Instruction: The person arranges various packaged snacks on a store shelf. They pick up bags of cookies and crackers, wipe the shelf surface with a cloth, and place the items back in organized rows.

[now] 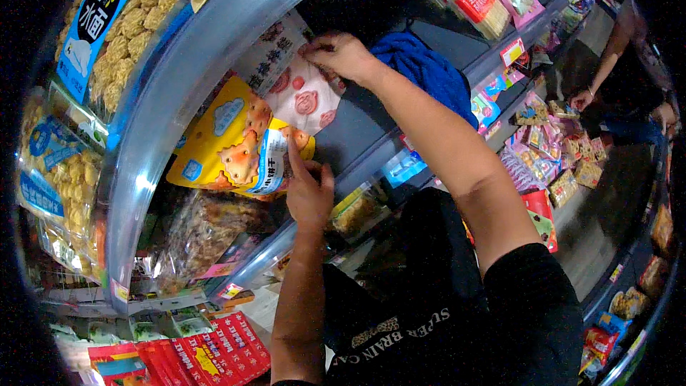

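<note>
My left hand [311,193] is at the right edge of a yellow bag of small crackers [230,145], its index finger laid against the front. Whether the curled fingers grip the bag is hidden. Farther up, my right hand [343,56] pinches the upper edge of a pale plastic package with red rose prints [305,99]. This package stands behind and to the right of the yellow bag, both on a dark shelf [370,107]. Beside my right forearm, a bundled blue cloth [423,69] lies on the same shelf.
A curved metal shelf edge [144,134] runs along the left, with packs of noodle nests [134,32] beyond. Below the yellow bag sits a clear bag of brown food [209,230]. Red packets [214,348] are lower left. Another person's hand [581,99] is near snack packs [568,155] at right.
</note>
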The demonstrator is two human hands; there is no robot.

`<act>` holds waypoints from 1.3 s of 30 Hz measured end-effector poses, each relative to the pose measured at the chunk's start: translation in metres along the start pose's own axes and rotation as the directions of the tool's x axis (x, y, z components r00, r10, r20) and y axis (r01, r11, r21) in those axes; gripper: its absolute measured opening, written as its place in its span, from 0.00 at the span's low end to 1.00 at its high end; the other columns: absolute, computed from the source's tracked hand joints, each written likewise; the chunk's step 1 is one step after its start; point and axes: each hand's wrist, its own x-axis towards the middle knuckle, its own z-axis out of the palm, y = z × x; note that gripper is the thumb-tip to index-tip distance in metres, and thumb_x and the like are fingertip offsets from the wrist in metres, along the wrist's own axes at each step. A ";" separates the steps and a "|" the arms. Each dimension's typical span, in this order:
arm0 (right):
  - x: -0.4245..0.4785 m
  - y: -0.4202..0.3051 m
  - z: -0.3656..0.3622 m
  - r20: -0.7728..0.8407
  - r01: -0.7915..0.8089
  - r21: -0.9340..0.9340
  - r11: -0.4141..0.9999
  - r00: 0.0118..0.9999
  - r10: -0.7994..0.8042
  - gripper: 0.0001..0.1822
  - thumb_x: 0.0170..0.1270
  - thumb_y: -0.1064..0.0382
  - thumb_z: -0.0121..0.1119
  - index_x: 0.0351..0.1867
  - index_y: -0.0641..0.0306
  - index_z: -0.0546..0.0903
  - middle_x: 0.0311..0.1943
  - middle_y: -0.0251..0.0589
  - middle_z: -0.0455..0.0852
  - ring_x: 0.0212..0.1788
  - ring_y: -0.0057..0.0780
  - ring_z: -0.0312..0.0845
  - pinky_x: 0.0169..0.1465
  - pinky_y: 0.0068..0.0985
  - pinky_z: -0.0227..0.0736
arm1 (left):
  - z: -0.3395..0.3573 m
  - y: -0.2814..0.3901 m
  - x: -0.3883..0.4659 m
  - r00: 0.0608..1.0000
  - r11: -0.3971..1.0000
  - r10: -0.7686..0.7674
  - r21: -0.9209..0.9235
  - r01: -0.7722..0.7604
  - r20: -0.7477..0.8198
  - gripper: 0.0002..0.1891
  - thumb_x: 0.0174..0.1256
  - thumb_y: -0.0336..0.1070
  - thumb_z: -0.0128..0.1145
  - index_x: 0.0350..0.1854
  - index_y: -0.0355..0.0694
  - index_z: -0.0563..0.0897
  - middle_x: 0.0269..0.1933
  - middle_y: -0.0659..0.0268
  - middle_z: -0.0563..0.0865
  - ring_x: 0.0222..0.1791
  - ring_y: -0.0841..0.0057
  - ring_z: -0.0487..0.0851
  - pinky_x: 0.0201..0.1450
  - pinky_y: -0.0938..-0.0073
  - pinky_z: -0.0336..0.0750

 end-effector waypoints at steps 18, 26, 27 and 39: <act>-0.121 -0.064 0.040 -0.105 0.254 -0.237 0.938 0.953 -0.285 0.13 0.50 0.64 0.60 0.38 0.64 0.77 0.36 0.45 0.78 0.41 0.39 0.74 0.45 0.30 0.69 | -0.131 0.037 0.028 0.588 0.797 0.579 0.544 -0.262 -0.565 0.18 0.51 0.35 0.58 0.44 0.32 0.76 0.38 0.52 0.80 0.38 0.57 0.78 0.44 0.62 0.71; -0.092 -0.059 0.093 -0.020 -0.005 -0.025 1.000 1.000 0.004 0.27 0.43 0.61 0.67 0.46 0.68 0.73 0.39 0.47 0.79 0.41 0.37 0.76 0.46 0.27 0.69 | -0.173 0.020 0.065 0.993 0.835 -0.085 0.537 0.117 -0.085 0.22 0.58 0.51 0.49 0.51 0.44 0.74 0.51 0.55 0.76 0.49 0.56 0.73 0.51 0.62 0.67; -0.088 -0.045 0.096 0.026 -0.025 -0.087 0.996 0.999 0.027 0.22 0.47 0.63 0.65 0.45 0.68 0.75 0.36 0.44 0.82 0.37 0.30 0.77 0.44 0.24 0.70 | -0.172 0.024 0.065 0.993 0.832 -0.096 0.541 0.121 -0.074 0.22 0.58 0.51 0.49 0.51 0.45 0.74 0.51 0.55 0.76 0.50 0.56 0.73 0.51 0.62 0.67; -0.117 -0.063 0.087 -0.338 0.067 -0.201 0.977 0.932 -0.134 0.13 0.48 0.58 0.61 0.33 0.62 0.78 0.32 0.44 0.77 0.39 0.42 0.72 0.44 0.33 0.67 | -0.169 -0.032 0.085 0.963 0.834 0.131 0.552 0.022 -0.236 0.22 0.58 0.54 0.49 0.47 0.44 0.77 0.48 0.58 0.78 0.48 0.59 0.75 0.49 0.62 0.68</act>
